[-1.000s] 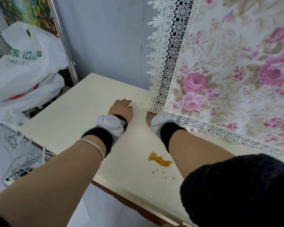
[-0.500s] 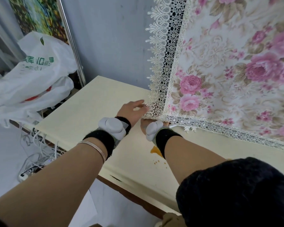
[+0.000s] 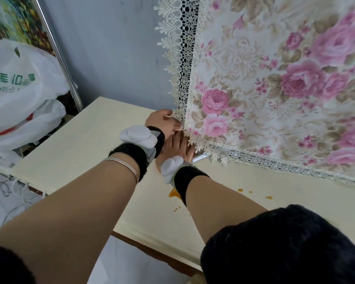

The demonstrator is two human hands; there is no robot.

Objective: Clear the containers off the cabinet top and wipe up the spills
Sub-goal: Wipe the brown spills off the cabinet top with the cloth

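Note:
A cream cabinet top carries an orange-brown spill just below my right wrist, with smaller orange drops further right. A floral cloth with a lace border hangs over something at the back right. My left hand pinches the lace corner of that cloth. My right hand lies just under the same corner, fingers against the lace, beside a pale flat edge showing below the cloth. No containers are visible.
White plastic bags bulge at the left beside a metal pole. Cables lie on the floor under the cabinet's left end. A grey wall stands behind. The cabinet's front edge runs diagonally near my arms.
My left hand moved right from flat on the cabinet top to the cloth's corner and pinched the lace. The right hand stayed at the corner. The view tilted up and closer.

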